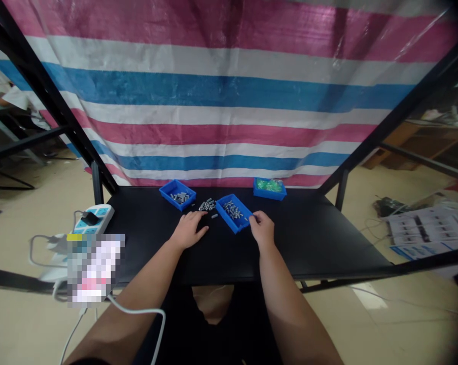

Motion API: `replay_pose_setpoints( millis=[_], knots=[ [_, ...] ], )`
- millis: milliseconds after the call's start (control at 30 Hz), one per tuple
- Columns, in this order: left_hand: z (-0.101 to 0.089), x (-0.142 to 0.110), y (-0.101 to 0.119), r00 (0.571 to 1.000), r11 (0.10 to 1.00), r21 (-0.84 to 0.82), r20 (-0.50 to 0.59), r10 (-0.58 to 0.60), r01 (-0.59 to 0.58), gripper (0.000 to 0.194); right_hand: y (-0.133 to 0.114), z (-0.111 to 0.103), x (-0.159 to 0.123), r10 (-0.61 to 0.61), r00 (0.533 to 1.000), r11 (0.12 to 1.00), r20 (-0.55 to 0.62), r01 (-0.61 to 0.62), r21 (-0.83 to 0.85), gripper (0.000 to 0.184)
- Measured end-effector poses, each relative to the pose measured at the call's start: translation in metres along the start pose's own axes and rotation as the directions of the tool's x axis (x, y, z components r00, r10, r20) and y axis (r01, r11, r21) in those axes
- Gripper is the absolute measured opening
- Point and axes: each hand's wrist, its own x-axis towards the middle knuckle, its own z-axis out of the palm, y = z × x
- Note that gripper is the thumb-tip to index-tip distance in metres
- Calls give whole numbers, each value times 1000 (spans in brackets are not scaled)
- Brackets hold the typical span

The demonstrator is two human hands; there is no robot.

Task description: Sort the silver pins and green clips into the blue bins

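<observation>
My right hand (262, 229) pinches the right corner of a blue tray (234, 227) that holds many small silvery metal pieces (232, 209). The tray sits at an angle on the black table. My left hand (189, 229) rests on the tabletop with its fingers stretched out. Just beyond its fingertips lies a loose pile of small metal cylinders (207, 205). One single cylinder (214, 216) lies between that hand and the tray. Behind the left hand stands another blue tray (178, 194) with larger grey cylinders in it.
A third blue tray (270, 192) with green pieces in clear plastic stands at the back right. A white power strip (99, 218) with cables lies at the table's left edge. Striped sheeting (229, 116) hangs behind the black table (305, 238). A person sits far left.
</observation>
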Motion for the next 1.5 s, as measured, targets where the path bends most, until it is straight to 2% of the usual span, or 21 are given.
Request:
replay_pose_setpoints(
  millis=[133, 333, 500, 633, 733, 833, 933, 1033, 1133, 1233, 1333, 1433, 1500],
  knots=[
    [2, 2, 0, 1000, 1000, 2, -18, -21, 21, 36, -10, 8, -6, -89, 988, 995, 130, 81, 61, 16],
    [3, 2, -11, 998, 994, -109, -45, -36, 31, 12, -13, 11, -8, -108, 982, 991, 152, 94, 100, 15],
    [-5, -15, -23, 988, 992, -50, -94, -122, 118, 14, -4, 6, -3, -122, 982, 986, 142, 103, 130, 15],
    [-14, -36, -20, 984, 986, 17, -75, -162, 164, 13, 0, 4, 0, -172, 964, 976, 201, 138, 169, 14],
    [-23, -43, -16, 972, 975, 49, -103, -212, 218, 15, -3, 8, -3, -189, 943, 969, 274, 133, 210, 14],
    [-40, -33, -18, 951, 970, 63, -221, -216, 235, 19, -10, 13, -7, -222, 907, 944, 357, 108, 311, 17],
    [-60, -9, -23, 917, 964, 98, -346, -200, 248, 24, -14, 17, -11, -260, 864, 903, 431, 59, 426, 30],
    [-75, 19, -25, 901, 942, 152, -372, -224, 298, 28, -14, 16, -12, -267, 832, 886, 486, 14, 463, 32],
    [-81, 37, -23, 902, 912, 217, -343, -263, 349, 30, -13, 15, -13, -272, 851, 886, 450, 38, 463, 28],
    [-78, 40, -21, 901, 897, 240, -324, -287, 372, 28, -14, 15, -12, -289, 874, 903, 390, 114, 414, 24],
    [-68, 37, -21, 939, 938, 197, -255, -231, 284, 26, -16, 17, -11, -294, 884, 919, 365, 156, 363, 23],
    [-56, 39, -22, 991, 991, 122, -126, -39, 54, 28, -16, 19, -9, -272, 888, 931, 371, 146, 334, 23],
    [-47, 47, -20, 996, 995, 77, -44, 74, -71, 32, -14, 20, -9, -262, 890, 935, 373, 139, 325, 22]
  ],
)
